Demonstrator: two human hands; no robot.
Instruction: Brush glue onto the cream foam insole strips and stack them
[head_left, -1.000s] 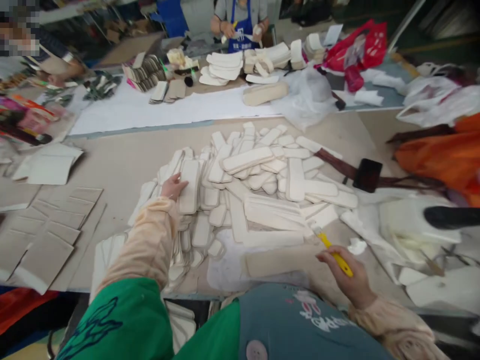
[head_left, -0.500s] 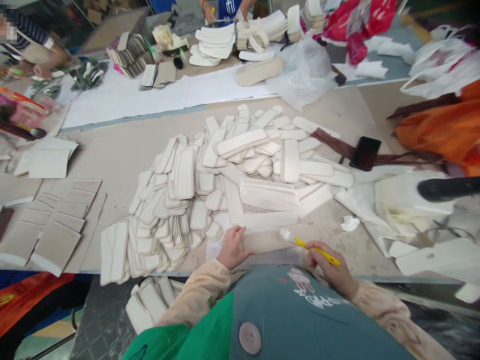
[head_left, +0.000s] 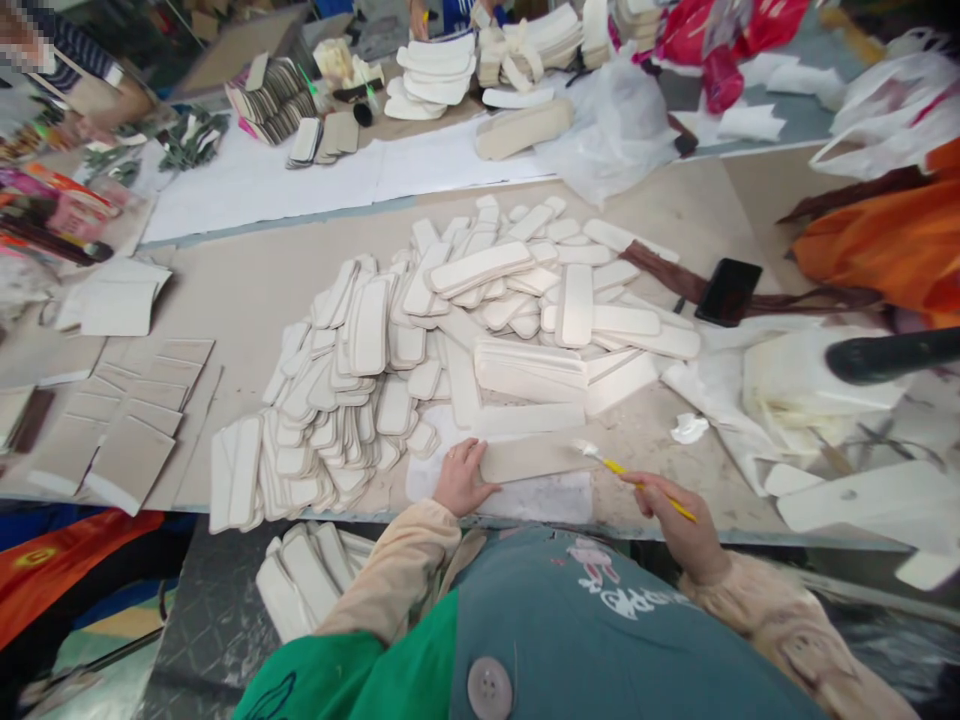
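My left hand [head_left: 460,478] lies on the left end of a flat beige strip [head_left: 529,457], thumb and fingers apart. The strip rests partly on a whitish sheet [head_left: 551,500] at the table's near edge. In my right hand [head_left: 679,520] is a slim brush [head_left: 651,486] with a yellow handle, gripped between thumb and fingers. White stuff coats its tip, which is at the strip's right part. Just behind the strip lie a single pale strip [head_left: 529,418] and a stack of pale strips [head_left: 529,372].
A big heap of rounded pale pieces [head_left: 367,330] spreads left and behind. On the right are a white blob [head_left: 689,429], a cut-open white container [head_left: 787,375], a black phone [head_left: 729,292] and an orange cloth [head_left: 877,255]. Across the table, co-workers' hands show.
The brush tip has moved right along the strip, and my right hand has shifted right with it. My left hand stays at the strip's left end. The whole view has shifted slightly.
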